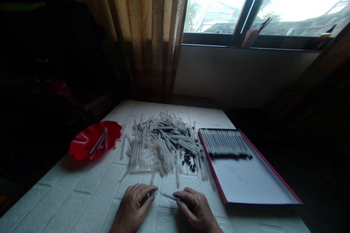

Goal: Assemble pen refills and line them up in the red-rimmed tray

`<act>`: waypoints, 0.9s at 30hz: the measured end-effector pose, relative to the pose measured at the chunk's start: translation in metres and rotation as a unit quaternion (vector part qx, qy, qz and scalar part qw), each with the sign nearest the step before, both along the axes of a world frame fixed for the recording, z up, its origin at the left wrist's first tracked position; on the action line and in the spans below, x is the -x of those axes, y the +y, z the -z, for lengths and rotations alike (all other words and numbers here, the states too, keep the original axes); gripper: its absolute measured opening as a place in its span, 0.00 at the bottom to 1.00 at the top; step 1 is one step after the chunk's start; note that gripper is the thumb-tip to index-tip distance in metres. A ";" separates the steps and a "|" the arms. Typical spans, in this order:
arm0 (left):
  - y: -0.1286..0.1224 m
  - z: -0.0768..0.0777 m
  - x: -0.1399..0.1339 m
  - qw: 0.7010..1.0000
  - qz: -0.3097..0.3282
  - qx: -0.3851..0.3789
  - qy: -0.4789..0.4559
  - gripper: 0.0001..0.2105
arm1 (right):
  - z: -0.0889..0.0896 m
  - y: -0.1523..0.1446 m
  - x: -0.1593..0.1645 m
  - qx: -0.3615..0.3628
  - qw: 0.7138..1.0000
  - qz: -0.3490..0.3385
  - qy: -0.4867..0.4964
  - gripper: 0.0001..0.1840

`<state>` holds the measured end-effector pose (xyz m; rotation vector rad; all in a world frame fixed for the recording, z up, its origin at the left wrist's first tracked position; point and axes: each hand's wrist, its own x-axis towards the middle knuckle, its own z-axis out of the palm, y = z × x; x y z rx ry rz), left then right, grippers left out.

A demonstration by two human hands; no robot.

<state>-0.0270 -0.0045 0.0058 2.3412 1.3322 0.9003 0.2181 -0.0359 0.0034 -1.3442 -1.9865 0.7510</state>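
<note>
Low over the near part of the table, my right hand [194, 205] pinches a thin pen refill [167, 195], its free end aimed toward my left hand. My left hand [136, 203] is curled, thumb and forefinger brought close together; what sits between them is too small or hidden to make out. A short gap separates the two hands. Just beyond them spreads a heap of transparent pen barrels [166, 153] mixed with dark refills. Small black pen caps [188, 161] lie at the heap's right edge.
A red-rimmed shallow box [246, 185] stands at the right, with a row of black-ended pens [226, 142] along its far side. At the left, a red scalloped bowl [82, 141] holds a few pen pieces. Beyond the white brick-patterned table [90, 193] are a curtain [147, 25] and window.
</note>
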 end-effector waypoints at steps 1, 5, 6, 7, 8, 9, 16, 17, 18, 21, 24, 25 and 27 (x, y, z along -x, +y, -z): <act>0.000 0.001 0.000 1.000 0.000 0.002 0.003 0.08 | -0.001 0.000 0.000 0.001 1.000 -0.001 -0.003 0.16; -0.002 -0.001 0.000 1.000 0.014 0.017 0.014 0.09 | -0.002 -0.001 0.001 0.001 1.000 -0.006 -0.014 0.17; -0.002 -0.002 0.000 0.999 0.019 0.024 0.018 0.09 | -0.001 -0.002 0.001 0.002 1.000 -0.007 -0.018 0.17; -0.002 -0.003 -0.001 0.999 0.024 0.032 0.020 0.09 | -0.001 -0.002 0.001 0.002 1.000 -0.008 -0.023 0.17; -0.003 -0.004 -0.002 0.998 0.031 0.041 0.023 0.09 | -0.001 -0.002 0.001 0.004 1.000 -0.009 -0.027 0.17; -0.003 -0.005 -0.003 0.998 0.040 0.051 0.026 0.09 | 0.000 -0.002 0.001 0.006 0.999 -0.009 -0.032 0.16; -0.001 -0.017 -0.010 0.983 0.098 0.142 0.060 0.09 | -0.002 0.001 -0.003 0.009 0.997 -0.034 -0.073 0.14; 0.000 -0.018 -0.010 0.980 0.100 0.157 0.065 0.10 | -0.002 0.002 -0.005 0.007 0.996 -0.042 -0.078 0.14; 0.001 -0.020 -0.009 0.978 0.100 0.172 0.068 0.10 | -0.002 0.002 -0.006 0.005 0.995 -0.049 -0.082 0.14; 0.003 -0.022 -0.009 0.969 0.094 0.217 0.068 0.10 | -0.002 0.001 -0.007 -0.006 0.993 -0.065 -0.098 0.14; 0.004 -0.022 -0.010 0.962 0.078 0.257 0.057 0.10 | 0.001 -0.001 -0.007 -0.022 0.991 -0.064 -0.119 0.14; 0.005 -0.022 -0.011 0.960 0.070 0.267 0.052 0.09 | 0.002 -0.001 -0.006 -0.027 0.990 -0.062 -0.125 0.14; 0.005 -0.022 -0.012 0.956 0.057 0.284 0.044 0.09 | 0.003 -0.001 -0.004 -0.035 0.988 -0.063 -0.138 0.15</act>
